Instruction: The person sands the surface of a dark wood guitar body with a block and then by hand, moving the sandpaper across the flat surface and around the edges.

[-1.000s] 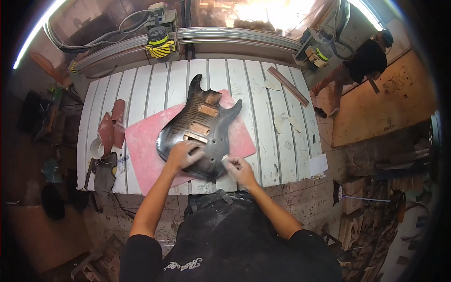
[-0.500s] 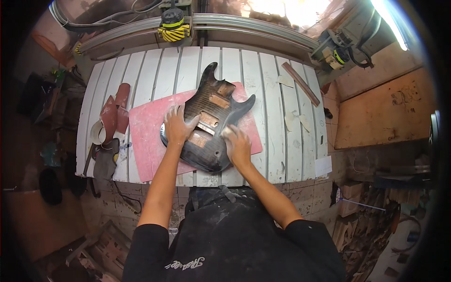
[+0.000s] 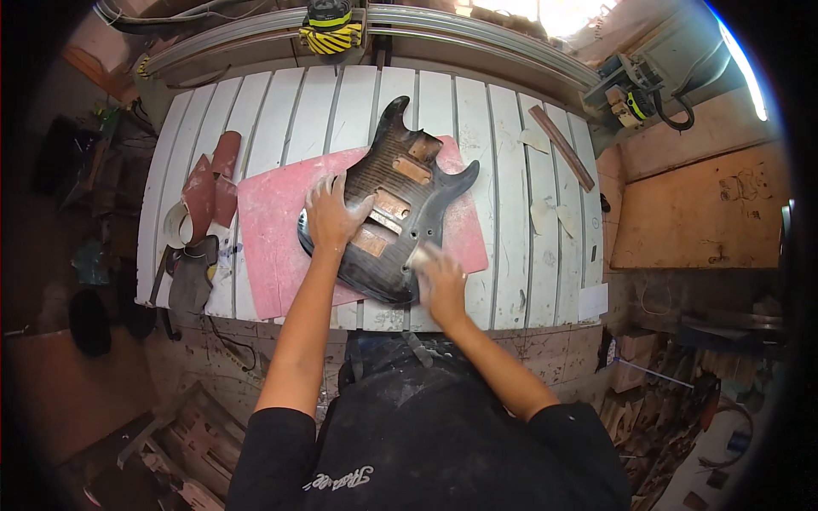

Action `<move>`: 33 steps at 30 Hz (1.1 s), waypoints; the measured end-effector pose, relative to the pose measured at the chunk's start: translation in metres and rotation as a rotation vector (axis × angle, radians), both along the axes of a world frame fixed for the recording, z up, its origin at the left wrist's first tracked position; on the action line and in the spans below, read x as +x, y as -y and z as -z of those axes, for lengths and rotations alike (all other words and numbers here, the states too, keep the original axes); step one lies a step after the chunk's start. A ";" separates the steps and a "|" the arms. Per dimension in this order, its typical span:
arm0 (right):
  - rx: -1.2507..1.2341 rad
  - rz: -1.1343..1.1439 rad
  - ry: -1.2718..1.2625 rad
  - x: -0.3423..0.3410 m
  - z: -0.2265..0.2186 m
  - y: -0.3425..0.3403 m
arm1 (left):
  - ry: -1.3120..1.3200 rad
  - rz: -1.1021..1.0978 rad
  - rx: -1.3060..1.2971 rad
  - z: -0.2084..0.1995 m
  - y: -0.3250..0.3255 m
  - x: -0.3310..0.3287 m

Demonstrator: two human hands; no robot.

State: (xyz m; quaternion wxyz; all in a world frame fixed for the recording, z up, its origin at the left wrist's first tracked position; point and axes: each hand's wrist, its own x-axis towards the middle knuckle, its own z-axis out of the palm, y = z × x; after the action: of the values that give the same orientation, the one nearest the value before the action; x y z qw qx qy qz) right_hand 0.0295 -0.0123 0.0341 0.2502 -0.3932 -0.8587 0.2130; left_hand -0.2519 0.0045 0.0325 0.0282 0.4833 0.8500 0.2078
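Note:
A dark electric guitar body (image 3: 362, 260) with bare wood cavities lies on a pink sheet (image 3: 277, 221) on the white slatted table. My left hand (image 3: 332, 215) rests on its left side, fingers spread, thumb reaching toward a pickup cavity. At the lower right edge of the body, my right hand (image 3: 443, 285) is closed on a small pale piece of sandpaper (image 3: 417, 257), pressed to the surface. That hand is slightly blurred, and its fingers partly cover the piece.
Reddish sandpaper rolls (image 3: 200, 200) lie at the table's left. On the right are torn pale scraps (image 3: 543, 216), a brown wooden strip (image 3: 562, 149) and a white paper (image 3: 594, 301). A machine rail (image 3: 469, 48) with a spindle head (image 3: 331, 30) spans the far edge.
My right hand has slid a little along the body's lower right, showing two holes it covered before. My left hand stays on the body. The whole view has shifted slightly.

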 end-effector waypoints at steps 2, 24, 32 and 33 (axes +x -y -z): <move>-0.025 -0.037 0.020 0.007 -0.007 0.007 | 0.008 -0.003 -0.014 -0.001 0.001 0.001; 0.006 0.044 0.051 -0.014 -0.004 -0.017 | -0.018 -0.012 -0.007 0.003 -0.002 0.001; -0.026 0.110 0.028 -0.036 -0.021 -0.076 | 0.033 -0.018 -0.017 -0.001 -0.001 0.004; -0.058 0.193 0.013 -0.042 -0.025 -0.080 | 0.032 -0.019 -0.018 0.000 -0.001 0.005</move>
State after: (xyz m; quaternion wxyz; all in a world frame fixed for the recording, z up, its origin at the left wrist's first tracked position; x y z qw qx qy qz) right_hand -0.0126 0.0681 0.0593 0.2525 -0.4826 -0.8120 0.2098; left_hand -0.2465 0.0057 0.0326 0.0442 0.4715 0.8559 0.2080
